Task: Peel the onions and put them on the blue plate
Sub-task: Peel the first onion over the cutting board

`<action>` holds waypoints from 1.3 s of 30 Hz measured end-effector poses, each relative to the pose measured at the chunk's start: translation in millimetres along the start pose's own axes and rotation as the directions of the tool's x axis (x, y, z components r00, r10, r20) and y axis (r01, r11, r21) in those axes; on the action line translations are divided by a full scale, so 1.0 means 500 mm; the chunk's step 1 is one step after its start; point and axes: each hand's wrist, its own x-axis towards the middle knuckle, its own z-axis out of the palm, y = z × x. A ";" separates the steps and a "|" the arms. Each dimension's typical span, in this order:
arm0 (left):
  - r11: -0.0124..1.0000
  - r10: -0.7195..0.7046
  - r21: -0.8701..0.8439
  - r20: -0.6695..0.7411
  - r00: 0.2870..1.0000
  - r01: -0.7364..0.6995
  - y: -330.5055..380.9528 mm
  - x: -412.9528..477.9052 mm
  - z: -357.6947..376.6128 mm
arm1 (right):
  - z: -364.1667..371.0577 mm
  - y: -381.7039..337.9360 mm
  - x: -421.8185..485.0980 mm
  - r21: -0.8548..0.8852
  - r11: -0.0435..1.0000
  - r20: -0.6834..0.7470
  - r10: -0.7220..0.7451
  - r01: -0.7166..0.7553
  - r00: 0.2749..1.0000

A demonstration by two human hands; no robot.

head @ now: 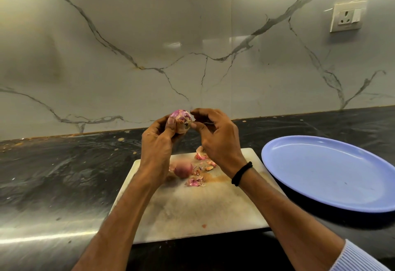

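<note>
The person's left hand (158, 142) is raised above the far end of a white rectangular cutting board (192, 208), its fingers and thumb curled round a small round pink-purple onion (181, 121) with patches of loose skin showing on it. The right hand (215, 140) meets the onion from the right. Its index fingertip lies on the top edge and its thumb tip against the side, as if pinching at the skin, while the other fingers (210, 121) are loosely bent behind and touch nothing that can be seen. A black band (241, 173) circles the right wrist, and a pale blue ribbed sleeve (359, 258) shows at the lower right corner. On the board, below the hands, lies a second reddish onion (182, 169), slightly blurred, with papery pink peel scraps (195, 182) scattered just beside it and more of them further back under the right hand. A round blue plastic plate (329, 174) sits on the black marbled countertop (64, 163) just to the right of the board, holding no onion. Behind the counter rises a white grey-veined marble wall (149, 35), with a white wall socket (346, 17) mounted at the upper right.
</note>
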 end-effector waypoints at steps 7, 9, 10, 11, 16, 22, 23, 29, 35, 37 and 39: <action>1.000 -0.002 0.020 0.122 0.993 -0.001 0.001 -0.005 0.006 | 0.000 0.018 -0.005 -0.192 0.964 -0.097 -0.207 0.186 0.973; 1.000 -0.003 0.008 0.127 0.992 0.002 0.000 -0.006 0.007 | 0.002 0.018 -0.006 -0.234 0.953 -0.062 -0.213 0.193 0.975; 1.000 -0.004 -0.002 0.119 0.993 0.004 0.000 -0.006 0.008 | 0.004 0.017 -0.007 -0.247 0.950 -0.040 -0.208 0.192 0.977; 1.000 -0.006 -0.009 0.110 0.994 0.007 0.001 -0.006 0.009 | 0.007 0.016 -0.009 -0.254 0.948 -0.021 -0.203 0.191 0.979; 0.999 -0.019 -0.044 0.086 0.996 0.023 -0.002 -0.006 0.012 | 0.010 0.015 -0.009 -0.260 0.950 0.033 -0.170 0.173 0.985; 0.998 -0.037 -0.050 0.025 0.999 0.039 -0.005 -0.003 0.010 | 0.016 0.013 -0.011 -0.237 0.951 0.128 -0.171 0.198 0.977; 0.999 -0.036 -0.038 0.018 0.999 0.037 -0.005 -0.004 0.010 | 0.016 0.013 -0.011 -0.236 0.951 0.142 -0.169 0.200 0.975; 0.999 -0.008 0.047 -0.011 1.000 0.008 -0.009 -0.007 0.013 | 0.013 0.010 -0.010 -0.226 0.953 0.195 -0.161 0.204 0.968; 0.971 -0.138 -0.202 -0.034 0.990 0.128 0.011 0.000 0.015 | 0.004 0.007 -0.005 -0.186 0.979 0.100 -0.071 0.089 0.992; 0.941 -0.192 -0.290 -0.031 0.981 0.175 0.015 0.004 0.017 | -0.002 0.011 -0.001 -0.195 0.980 0.034 -0.038 0.044 0.999; 0.929 -0.217 -0.311 -0.025 0.976 0.199 0.014 0.005 0.017 | -0.006 0.016 0.002 -0.218 0.976 -0.034 -0.014 0.006 0.999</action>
